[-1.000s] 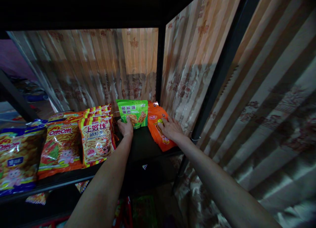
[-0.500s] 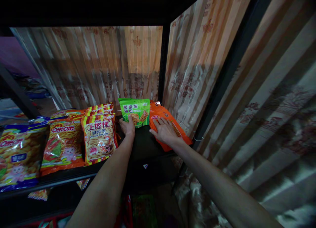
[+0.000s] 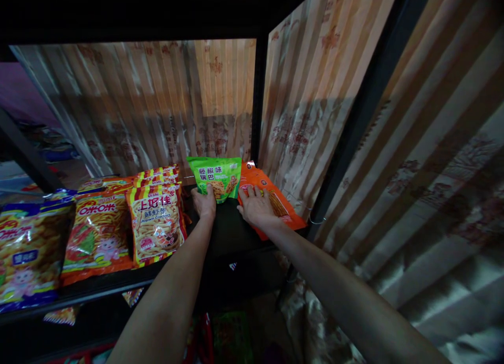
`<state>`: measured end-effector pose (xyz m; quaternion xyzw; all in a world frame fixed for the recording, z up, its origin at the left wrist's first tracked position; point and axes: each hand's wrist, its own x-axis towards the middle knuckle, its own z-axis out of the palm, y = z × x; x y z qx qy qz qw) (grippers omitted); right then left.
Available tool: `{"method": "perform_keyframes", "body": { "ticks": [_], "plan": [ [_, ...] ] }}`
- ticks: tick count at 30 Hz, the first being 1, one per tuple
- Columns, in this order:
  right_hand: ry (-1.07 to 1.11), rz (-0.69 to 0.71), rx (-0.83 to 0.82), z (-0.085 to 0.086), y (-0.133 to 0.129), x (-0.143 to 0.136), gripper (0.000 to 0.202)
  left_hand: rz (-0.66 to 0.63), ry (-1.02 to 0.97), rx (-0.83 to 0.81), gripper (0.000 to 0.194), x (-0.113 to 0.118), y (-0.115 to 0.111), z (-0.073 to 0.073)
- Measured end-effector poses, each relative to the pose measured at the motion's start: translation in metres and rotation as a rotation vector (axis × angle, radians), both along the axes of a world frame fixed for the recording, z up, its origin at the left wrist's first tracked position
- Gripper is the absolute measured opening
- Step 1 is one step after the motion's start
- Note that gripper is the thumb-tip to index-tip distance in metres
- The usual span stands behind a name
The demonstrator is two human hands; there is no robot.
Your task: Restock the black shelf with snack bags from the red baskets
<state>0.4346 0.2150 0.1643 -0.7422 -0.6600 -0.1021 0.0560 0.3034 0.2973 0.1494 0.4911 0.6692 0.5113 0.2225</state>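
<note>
A green snack bag [image 3: 219,176] stands upright at the back of the dark shelf. My left hand [image 3: 204,202] grips its lower left side, the thumb in front and the other fingers partly hidden behind. Just to the right, an orange snack bag [image 3: 284,202] leans at an angle in the corner, with at least one more orange bag behind it. My right hand [image 3: 255,209] lies on the left part of this orange bag, palm down with fingers stretched and spread. The fingertips are close to the green bag's right edge.
Left along the shelf [image 3: 228,238] stand yellow-and-red prawn cracker bags [image 3: 157,225], an orange snack bag with noodle-like sticks [image 3: 98,232] and a blue-edged snack bag [image 3: 29,253]. A black post [image 3: 259,101] rises at the corner, with striped curtain [image 3: 157,101] behind.
My right hand has slid slightly left on the orange bag, uncovering more of its front. The green bag is tilted a little differently, still held in my left hand.
</note>
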Motion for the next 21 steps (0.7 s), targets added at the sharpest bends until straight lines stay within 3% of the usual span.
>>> {"method": "perform_keyframes", "body": {
  "ticks": [11,17,21],
  "plan": [
    [-0.032,0.091,-0.007,0.004,-0.002,0.013,0.058,-0.088,0.022,0.057,0.033,0.001,0.000,-0.002],
    [-0.029,0.066,0.012,0.003,-0.002,0.013,0.056,-0.130,0.040,0.110,0.033,0.001,0.001,-0.007],
    [-0.008,0.050,-0.008,0.004,0.000,0.012,0.058,-0.070,0.025,0.093,0.034,0.002,0.003,-0.006]
  ]
}}
